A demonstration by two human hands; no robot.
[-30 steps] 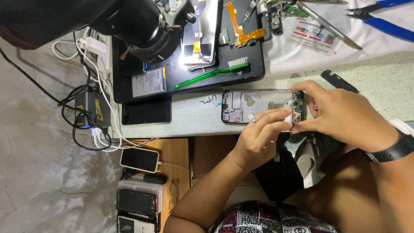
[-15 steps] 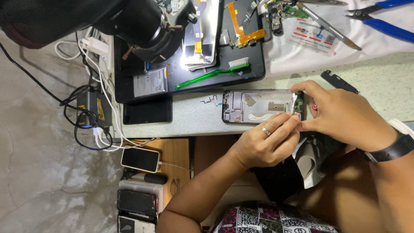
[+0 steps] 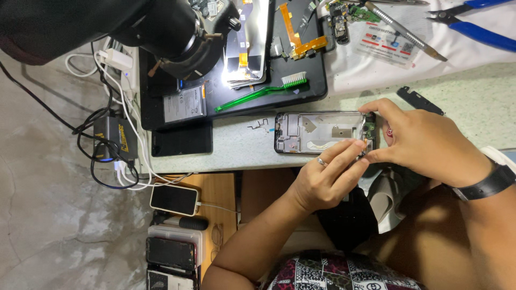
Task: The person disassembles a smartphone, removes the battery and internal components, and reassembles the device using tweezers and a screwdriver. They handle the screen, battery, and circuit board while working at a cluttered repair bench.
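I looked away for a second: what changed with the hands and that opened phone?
Little changed. The left hand shifted slightly, its fingertips now closer to the phone frame's end, beside the right hand. The right hand stays pinched at that end. Nothing was picked up or released that I can see. The frame, green brush and blue pliers have not moved.
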